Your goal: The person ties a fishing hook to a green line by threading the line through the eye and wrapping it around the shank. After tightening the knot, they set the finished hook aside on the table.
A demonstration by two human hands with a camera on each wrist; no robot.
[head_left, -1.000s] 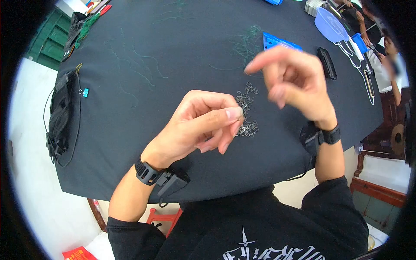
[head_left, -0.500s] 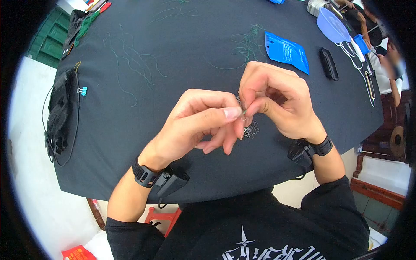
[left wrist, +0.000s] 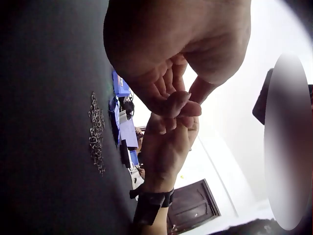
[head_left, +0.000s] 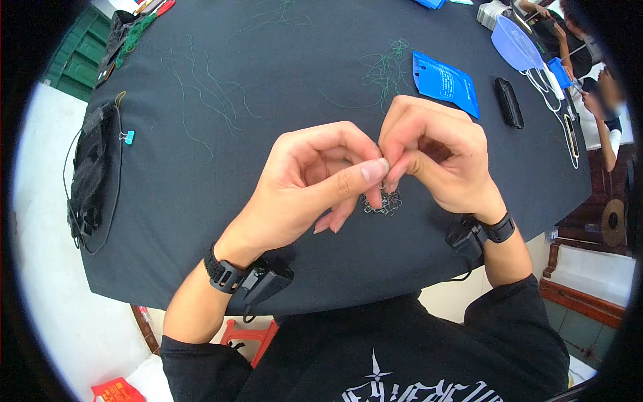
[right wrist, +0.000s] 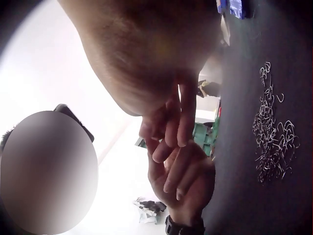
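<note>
Above the dark cloth, the left hand (head_left: 305, 177) pinches thumb against index finger, its other fingers loosely bent. The right hand (head_left: 442, 157) meets it fingertip to fingertip, also pinching. What lies between the tips is hidden now; a tiny hook with green thread showed there half a second ago. Under the hands is a pile of small metal hooks (head_left: 383, 203), seen also as a hook heap (left wrist: 96, 137) in the left wrist view and as scattered hooks (right wrist: 266, 142) in the right wrist view. Green threads (head_left: 388, 63) lie loosely tangled beyond the hands.
A blue pouch (head_left: 445, 84) and a black case (head_left: 509, 102) lie right of the threads. More strands (head_left: 214, 100) spread at left, near a black bag (head_left: 94, 174) and a teal clip (head_left: 127, 137). A blue basin (head_left: 516, 42) and people are at far right.
The right hand has come down and left from beside the left hand to meet its fingertips. Since half a second ago, the left thumb has shifted slightly right and up, covering the small hook.
</note>
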